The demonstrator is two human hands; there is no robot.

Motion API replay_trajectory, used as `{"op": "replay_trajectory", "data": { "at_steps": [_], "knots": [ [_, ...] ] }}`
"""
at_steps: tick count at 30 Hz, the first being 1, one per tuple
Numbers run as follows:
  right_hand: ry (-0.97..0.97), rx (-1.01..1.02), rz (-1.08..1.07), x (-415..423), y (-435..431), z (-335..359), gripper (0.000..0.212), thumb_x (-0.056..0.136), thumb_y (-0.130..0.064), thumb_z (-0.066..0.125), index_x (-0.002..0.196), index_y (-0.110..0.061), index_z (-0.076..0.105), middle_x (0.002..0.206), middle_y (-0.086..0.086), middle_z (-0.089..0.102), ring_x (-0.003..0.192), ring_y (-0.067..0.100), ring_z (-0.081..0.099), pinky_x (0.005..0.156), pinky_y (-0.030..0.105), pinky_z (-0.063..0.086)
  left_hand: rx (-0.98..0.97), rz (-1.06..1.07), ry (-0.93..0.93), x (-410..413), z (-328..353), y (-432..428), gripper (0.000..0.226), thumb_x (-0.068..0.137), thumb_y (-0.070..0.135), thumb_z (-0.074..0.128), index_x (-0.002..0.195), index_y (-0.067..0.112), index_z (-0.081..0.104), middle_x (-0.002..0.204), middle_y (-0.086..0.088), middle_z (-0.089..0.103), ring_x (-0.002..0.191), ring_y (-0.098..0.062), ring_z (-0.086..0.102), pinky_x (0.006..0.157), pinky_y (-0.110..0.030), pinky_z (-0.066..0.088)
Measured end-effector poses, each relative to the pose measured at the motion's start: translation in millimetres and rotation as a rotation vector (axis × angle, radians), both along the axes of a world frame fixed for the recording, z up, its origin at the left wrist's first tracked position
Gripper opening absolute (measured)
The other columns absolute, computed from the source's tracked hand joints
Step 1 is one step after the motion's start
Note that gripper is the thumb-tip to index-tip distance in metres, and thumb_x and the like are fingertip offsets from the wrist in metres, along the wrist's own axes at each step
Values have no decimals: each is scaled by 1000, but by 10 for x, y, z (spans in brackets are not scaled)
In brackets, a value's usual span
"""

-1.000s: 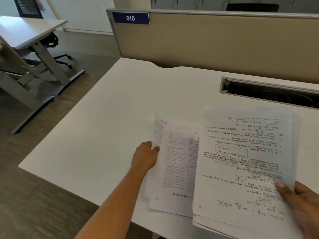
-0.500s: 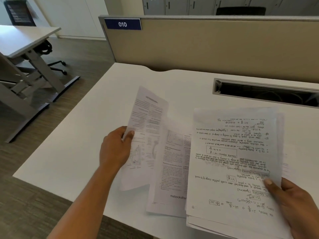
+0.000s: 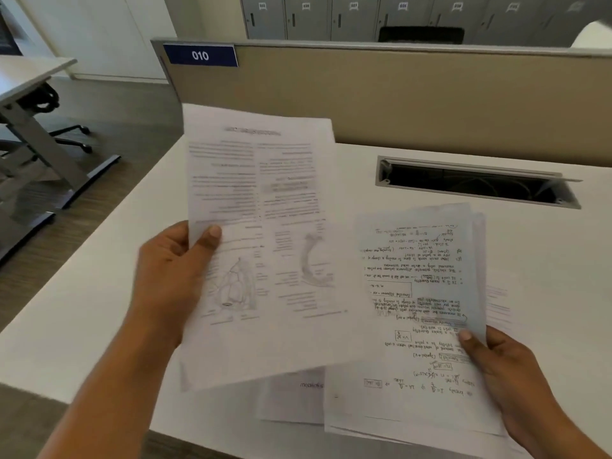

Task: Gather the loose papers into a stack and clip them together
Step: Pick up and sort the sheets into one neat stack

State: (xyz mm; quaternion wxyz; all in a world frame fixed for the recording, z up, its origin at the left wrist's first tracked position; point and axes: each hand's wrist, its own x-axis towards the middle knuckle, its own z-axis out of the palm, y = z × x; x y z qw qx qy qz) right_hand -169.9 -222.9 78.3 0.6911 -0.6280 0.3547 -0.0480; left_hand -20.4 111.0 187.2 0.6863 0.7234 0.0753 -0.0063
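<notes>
The left hand [image 3: 172,270] and right hand [image 3: 506,369] are bare, thumbnails [image 3: 215,231] short and plain, forearms [image 3: 109,392] uncovered.

We are in an open-plan office. Our white desk [image 3: 99,309] backs onto a beige divider panel [image 3: 430,101] at twelve o'clock, tagged with a blue plate [image 3: 200,55] reading 010 at eleven. A cable trough [image 3: 473,185] is sunk into the desktop at one o'clock. Beyond the divider we see numbered grey lockers [image 3: 331,18]; at nine o'clock stand another desk [image 3: 29,74] and a wheeled chair [image 3: 71,137].
</notes>
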Motion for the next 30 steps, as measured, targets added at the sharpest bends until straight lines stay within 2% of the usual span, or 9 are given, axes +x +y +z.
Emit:
{"op": "replay_trajectory", "data": {
  "at_steps": [7,11,15,17,19,22,24,26,30],
  "knots": [
    [-13,-22,55,113,119,98,16,91,-7,64,101,-11,75,88,9,80,72,23,76,54,26,57,-12,-179,105,-102,-491,-760,10,94,13,67,95,10,76,89,-7,81,79,-27,78,71,-40,64],
    [-30,1,59,148,143,129,15,91,-20,65,100,-17,76,90,10,79,82,32,76,73,40,60,-16,-217,165,-150,-600,-943,8,92,18,70,96,15,77,93,-3,81,80,-24,78,71,-39,64],
    [-59,27,70,150,145,178,17,92,-23,62,100,-17,76,89,8,80,76,27,77,61,34,61,149,-199,140,-142,-683,-992,37,84,28,79,119,27,67,114,8,71,93,-15,73,76,-36,64],
    [-74,33,75,151,140,196,17,91,-24,62,99,-17,76,90,9,79,76,26,77,59,32,61,2,-263,260,-136,-706,-994,43,86,29,77,127,26,62,119,4,73,99,-19,75,81,-43,64],
    [-86,31,83,154,139,213,18,91,-25,62,100,-17,76,92,9,79,80,27,77,64,34,62,-173,-341,412,-155,-695,-1008,32,93,24,69,124,20,65,115,-2,77,98,-25,76,88,-50,60],
    [-85,22,86,148,110,214,22,97,-27,55,103,-21,75,92,0,80,82,17,76,68,29,61,-211,-416,453,-190,-711,-1071,25,96,17,64,121,18,68,111,-4,78,99,-27,76,93,-52,58],
    [-93,25,79,144,83,212,25,99,-34,48,98,-29,73,87,-18,78,81,1,73,72,19,54,-206,-416,438,-193,-721,-1119,23,96,15,65,118,18,69,108,-5,79,96,-30,76,91,-55,58],
    [-101,29,98,141,55,215,25,97,-41,48,93,-34,72,88,-26,76,87,-4,69,80,20,50,-213,-403,432,-187,-731,-1159,20,94,14,66,113,19,71,104,-6,80,93,-31,77,88,-56,59],
    [-144,-35,145,154,43,214,16,90,-18,63,98,-17,77,97,2,79,90,22,75,71,27,60,-203,-368,302,-226,-720,-1246,23,91,9,69,112,19,72,104,-4,80,94,-28,77,87,-53,60]
  ]
}}
